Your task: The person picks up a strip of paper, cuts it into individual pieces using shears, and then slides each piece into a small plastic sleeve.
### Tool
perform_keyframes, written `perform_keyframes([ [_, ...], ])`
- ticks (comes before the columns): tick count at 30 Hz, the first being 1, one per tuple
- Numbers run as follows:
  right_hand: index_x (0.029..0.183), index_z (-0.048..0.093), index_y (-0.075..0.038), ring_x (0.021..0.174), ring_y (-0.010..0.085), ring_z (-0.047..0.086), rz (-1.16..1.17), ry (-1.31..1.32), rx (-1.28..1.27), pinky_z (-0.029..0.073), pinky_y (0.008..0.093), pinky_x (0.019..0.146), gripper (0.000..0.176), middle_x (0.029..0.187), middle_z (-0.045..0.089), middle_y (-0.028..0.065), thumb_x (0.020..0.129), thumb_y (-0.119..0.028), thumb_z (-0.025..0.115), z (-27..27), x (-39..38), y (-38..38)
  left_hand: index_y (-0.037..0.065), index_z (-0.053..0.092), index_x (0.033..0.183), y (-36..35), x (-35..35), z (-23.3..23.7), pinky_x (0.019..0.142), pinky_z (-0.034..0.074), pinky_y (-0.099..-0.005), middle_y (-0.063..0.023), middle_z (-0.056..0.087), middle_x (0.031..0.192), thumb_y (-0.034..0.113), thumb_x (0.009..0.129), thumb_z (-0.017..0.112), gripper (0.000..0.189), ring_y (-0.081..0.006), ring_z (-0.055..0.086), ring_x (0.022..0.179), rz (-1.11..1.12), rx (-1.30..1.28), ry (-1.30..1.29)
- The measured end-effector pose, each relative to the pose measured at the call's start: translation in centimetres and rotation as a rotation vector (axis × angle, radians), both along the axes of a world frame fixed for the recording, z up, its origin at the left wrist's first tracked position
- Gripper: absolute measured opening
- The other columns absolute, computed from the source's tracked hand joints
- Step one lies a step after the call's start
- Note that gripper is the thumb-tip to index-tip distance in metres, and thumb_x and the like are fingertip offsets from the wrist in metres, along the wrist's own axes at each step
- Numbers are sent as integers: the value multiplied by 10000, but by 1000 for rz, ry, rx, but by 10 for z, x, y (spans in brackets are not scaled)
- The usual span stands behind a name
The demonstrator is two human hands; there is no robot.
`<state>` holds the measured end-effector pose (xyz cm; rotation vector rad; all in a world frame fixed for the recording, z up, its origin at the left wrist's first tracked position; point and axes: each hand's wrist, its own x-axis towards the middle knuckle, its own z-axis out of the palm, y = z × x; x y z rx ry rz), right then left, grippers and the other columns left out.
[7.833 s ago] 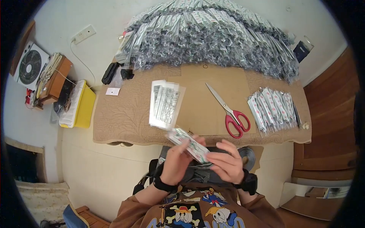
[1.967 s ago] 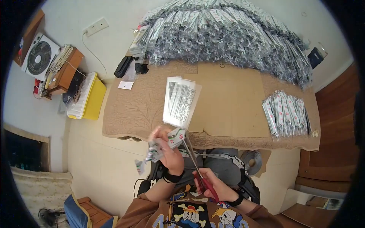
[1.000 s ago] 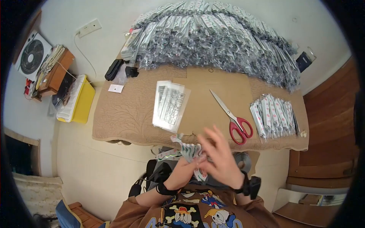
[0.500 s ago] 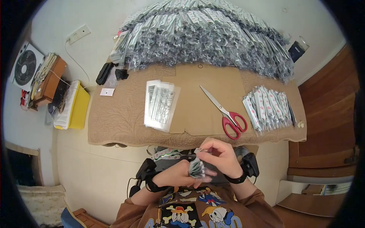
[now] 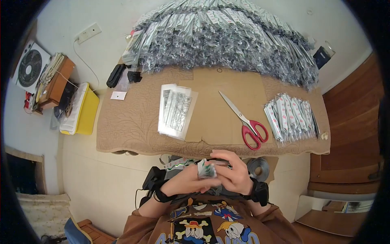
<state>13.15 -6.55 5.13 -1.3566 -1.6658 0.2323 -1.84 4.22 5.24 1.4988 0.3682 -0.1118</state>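
Note:
My left hand [image 5: 186, 179] is closed around a folded bundle of printed strip [image 5: 206, 169], white and green, held above my lap. My right hand [image 5: 235, 173] presses against the bundle's right side with its fingers bent around it. The fingertips and the strip between them are partly smeared by motion. Another length of the printed strip [image 5: 177, 163], white with red and green marks, lies below the table edge beyond my left hand. To the right of my right hand, a grey roll [image 5: 258, 168] sits low, under the table's front edge.
Red-handled scissors [image 5: 248, 124] lie on a cardboard sheet [image 5: 215, 110], beside clear printed bags [image 5: 175, 112]. Bagged strips [image 5: 290, 118] lie at right; a large heap of similar packets [image 5: 223, 40] fills the back. A yellow bin [image 5: 86, 114] stands left of the table.
My right hand has come down and closed over the folded bundle, where it earlier pinched the strip above it. The view has shifted slightly, and the grey roll shows more.

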Motion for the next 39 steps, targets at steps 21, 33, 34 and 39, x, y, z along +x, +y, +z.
perform_keyframes([
  [21,975,538,-38,720,142,556,-239,664,-586,427,244,632,175,743,545,78,813,-104,545,5,-32,0,45,343,1282,-25,27,4,917,346,-394,-77,528,1019,175,899,416,411,-214,490,961,879,-749,-496],
  [33,1016,553,-19,648,241,569,-146,-207,-48,452,299,588,274,752,575,121,743,-9,581,-13,-2,-1,48,408,1217,0,25,-4,933,342,-401,-87,497,1062,80,840,507,390,-240,453,1062,701,-1196,-437],
  [34,1016,553,-19,648,241,569,-146,-209,-45,452,299,588,274,752,575,121,743,-9,581,-12,2,-3,48,408,1217,4,27,0,933,342,-401,-87,497,1062,80,840,507,390,-240,453,1062,699,-1194,-440],
  [39,1017,556,1,718,188,582,-320,501,-119,453,267,674,198,809,601,120,824,-32,526,-5,8,-22,51,553,1082,48,19,13,977,300,-406,-125,464,1178,89,771,586,315,-306,381,1173,719,812,-249],
])
